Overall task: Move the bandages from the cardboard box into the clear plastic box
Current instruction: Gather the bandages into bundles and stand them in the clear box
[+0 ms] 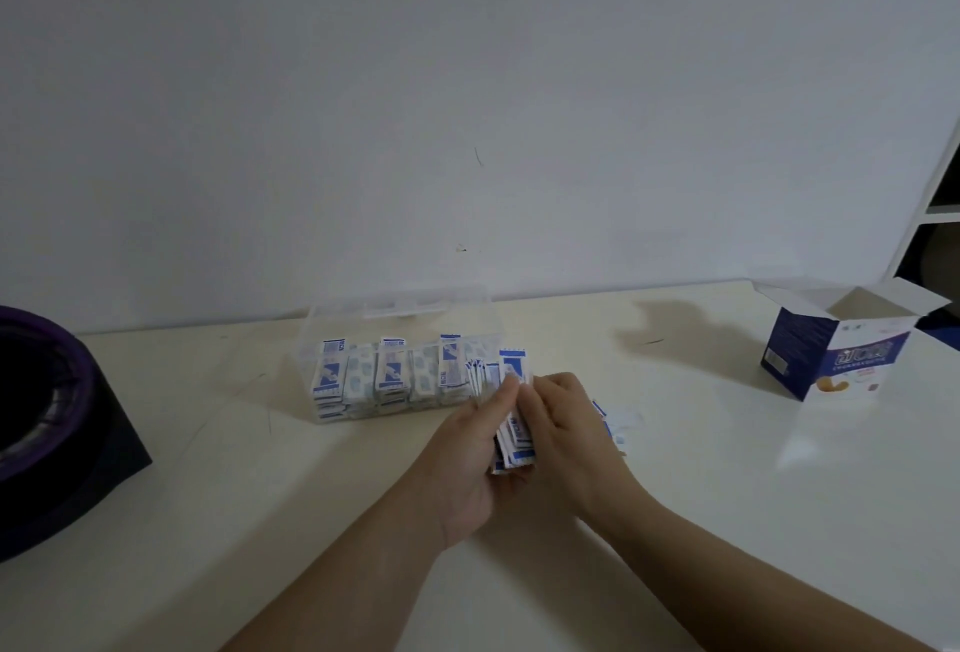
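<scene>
A bare pale wall (467, 79) fills the upper half of the view, and the cream bench (260, 521) runs below it. At the bench's left edge sits a dark round thing with a purple rim (47, 417) on a black base. A white shelf (935, 214) shows at the far right.

The clear plastic box (332, 324) stands open at mid-bench near the wall, with packed bandages (389, 376) standing in rows inside it. The cardboard box (831, 355), blue and white with its top flaps open, stands well apart to the right. Its print is too blurred to read.

In front of the clear box's right end, the left hand (467, 459) and right hand (566, 433) meet. Their fingers (501, 394) are curled round a bundle of bandages (514, 443) in blue-and-white wrappers, whose lettering is too small to read. A few loose bandages (618, 422) lie on the bench just beside the right hand.
</scene>
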The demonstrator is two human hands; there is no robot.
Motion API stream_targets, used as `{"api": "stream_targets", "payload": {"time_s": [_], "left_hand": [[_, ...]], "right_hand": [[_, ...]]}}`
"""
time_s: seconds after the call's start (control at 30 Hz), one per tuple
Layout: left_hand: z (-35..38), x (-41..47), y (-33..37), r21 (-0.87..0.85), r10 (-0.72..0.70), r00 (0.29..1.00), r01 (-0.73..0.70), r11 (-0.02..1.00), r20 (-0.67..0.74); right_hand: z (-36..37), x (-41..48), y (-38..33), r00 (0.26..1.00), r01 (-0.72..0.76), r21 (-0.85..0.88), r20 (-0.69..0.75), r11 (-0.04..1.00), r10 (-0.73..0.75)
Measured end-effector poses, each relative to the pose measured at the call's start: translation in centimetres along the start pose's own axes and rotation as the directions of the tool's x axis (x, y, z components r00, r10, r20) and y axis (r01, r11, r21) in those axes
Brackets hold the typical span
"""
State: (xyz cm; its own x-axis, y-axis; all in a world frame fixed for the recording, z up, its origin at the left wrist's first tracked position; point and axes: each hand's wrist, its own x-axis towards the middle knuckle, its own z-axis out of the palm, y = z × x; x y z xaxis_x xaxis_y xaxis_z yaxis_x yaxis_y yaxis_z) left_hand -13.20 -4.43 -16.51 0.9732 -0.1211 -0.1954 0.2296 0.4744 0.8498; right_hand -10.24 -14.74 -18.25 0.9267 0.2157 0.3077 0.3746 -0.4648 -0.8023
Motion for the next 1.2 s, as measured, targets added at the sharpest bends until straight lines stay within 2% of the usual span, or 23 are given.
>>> {"api": "stream_targets", "payload": {"time_s": [0.1,0.13,0.2,0.27,0.33,0.4,0.5,0.6,0.7,0.77,0.8,0.87,0.93,1.0,1.07,1.13,1.2], "left_hand": [[0.2,0.0,0.1,-0.092,-0.052,0.998,0.048,0.995,-0.044],[0.2,0.0,0.1,-0.125,-0.062,0.996,0.053,0.991,-0.066],[-0.1,0.1,0.3,-0.166,-0.062,0.992,0.043,0.985,-0.110],[-0.2,-0.1,0.6,-0.171,-0.069,0.993,0.052,0.984,-0.093],[-0.4,-0.2,0.6,-0.116,-0.083,0.996,0.079,0.990,-0.034],[-0.4,-0.2,0.6,-0.030,-0.105,0.994,0.106,0.994,0.040],[0.1,-0.7,0.9,0.074,-0.107,0.981,0.096,0.993,0.159],[0.4,-1.3,1.5,0.136,-0.088,0.980,0.063,0.989,0.181],[0.3,-0.9,2.0,-0.034,-0.053,0.994,0.056,0.998,0.097],[-0.4,0.0,2.4,-0.168,-0.012,0.999,0.005,0.986,-0.041],[-0.9,0.3,2.7,-0.209,0.009,0.996,-0.029,0.977,-0.094],[-1.9,0.8,3.2,-0.257,0.038,0.986,-0.079,0.963,-0.160],[-2.5,0.8,3.5,-0.279,0.038,0.981,-0.092,0.956,-0.192],[-2.7,0.8,3.6,-0.300,0.034,0.980,-0.093,0.949,-0.196],[-2.6,0.8,3.7,-0.305,0.038,0.979,-0.098,0.947,-0.198],[-2.6,0.9,3.7,-0.305,0.040,0.979,-0.101,0.947,-0.200],[-2.7,0.9,3.7,-0.314,0.036,0.978,-0.101,0.944,-0.206]], "right_hand": [[0.0,-0.3,-0.1,0.995,0.095,-0.355,0.060,0.930,-0.079],[-0.2,-0.2,-0.2,0.994,0.100,-0.410,0.073,0.906,-0.077],[-1.3,0.0,-0.6,0.990,0.097,-0.328,0.126,0.940,-0.058],[-2.6,0.1,-0.9,0.956,0.116,-0.129,0.282,0.985,-0.076],[-3.6,0.0,-1.4,0.875,0.225,-0.163,0.467,0.961,-0.126],[-4.1,0.2,-1.6,0.813,0.396,-0.279,0.549,0.875,-0.193],[-4.5,0.8,-2.1,0.785,0.511,-0.359,0.564,0.781,-0.255],[-4.6,1.3,-2.9,0.775,0.528,-0.350,0.570,0.774,-0.272],[-5.1,1.8,-3.7,0.761,0.545,-0.308,0.572,0.780,-0.306],[-6.4,3.1,-3.8,0.805,0.500,-0.292,0.503,0.815,-0.314],[-7.2,4.0,-3.7,0.837,0.467,-0.323,0.462,0.823,-0.293],[-8.7,5.4,-2.8,0.875,0.409,-0.479,0.448,0.776,-0.184],[-9.1,5.9,-1.2,0.865,0.360,-0.603,0.502,0.712,-0.013],[-8.8,5.5,0.3,0.830,0.324,-0.638,0.546,0.699,0.114],[-8.2,5.1,0.9,0.818,0.297,-0.612,0.559,0.733,0.135],[-7.8,4.8,1.0,0.832,0.296,-0.576,0.548,0.762,0.090],[-7.1,4.7,1.1,0.838,0.337,-0.584,0.543,0.738,0.048]]}}
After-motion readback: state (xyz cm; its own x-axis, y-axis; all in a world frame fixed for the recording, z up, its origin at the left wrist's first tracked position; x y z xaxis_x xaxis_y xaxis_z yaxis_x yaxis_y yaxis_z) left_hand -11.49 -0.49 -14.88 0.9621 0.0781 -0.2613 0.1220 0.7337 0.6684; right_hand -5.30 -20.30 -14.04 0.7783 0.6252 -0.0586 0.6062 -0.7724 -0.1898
